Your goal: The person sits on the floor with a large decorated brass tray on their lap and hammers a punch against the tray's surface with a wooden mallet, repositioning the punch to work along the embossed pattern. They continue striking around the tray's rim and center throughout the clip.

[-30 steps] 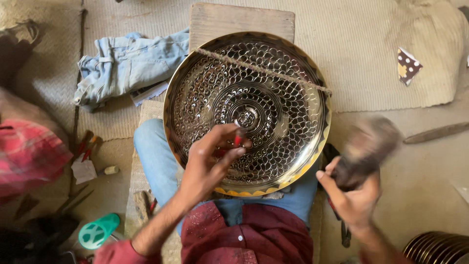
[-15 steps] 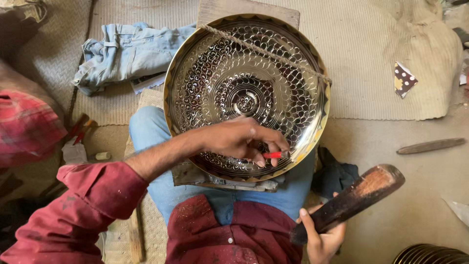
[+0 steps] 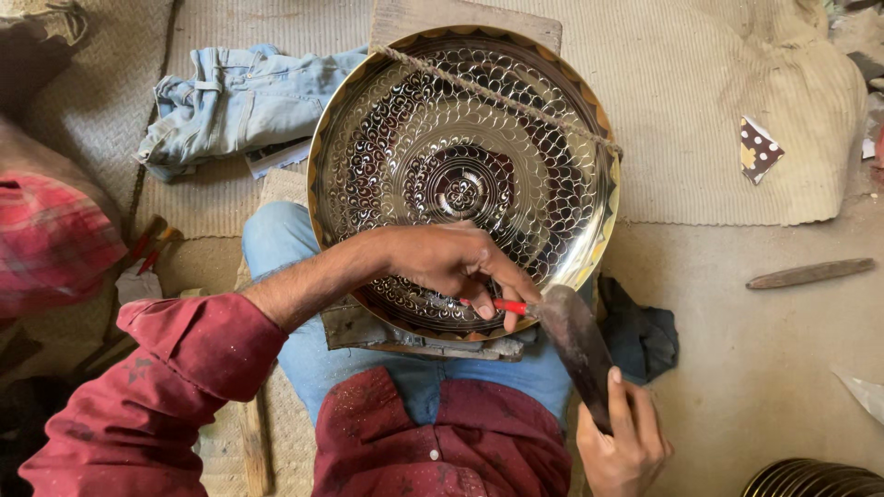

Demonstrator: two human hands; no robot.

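Observation:
A large round brass plate (image 3: 387, 138) with fine engraved scale patterns rests on my lap, a rope (image 3: 497, 97) stretched across its upper right. My left hand (image 3: 451, 262) lies over the plate's lower rim and pinches a thin red-handled chisel (image 3: 511, 306) against the metal. My right hand (image 3: 622, 446) grips a dark wooden mallet (image 3: 575, 345) by its lower end. The mallet's head meets the chisel's end near the plate's lower right rim.
A folded pair of jeans (image 3: 235, 101) lies on the woven mat (image 3: 718, 83) at upper left. A wooden stick (image 3: 810, 273) lies on the floor at right, a patterned scrap (image 3: 759, 147) above it. Stacked metal rims (image 3: 815, 479) show at bottom right, a dark cloth (image 3: 645, 336) beside my knee.
My left hand has slid from the plate's middle to its lower right rim with the chisel. The mallet has swung down from the right and now meets the chisel.

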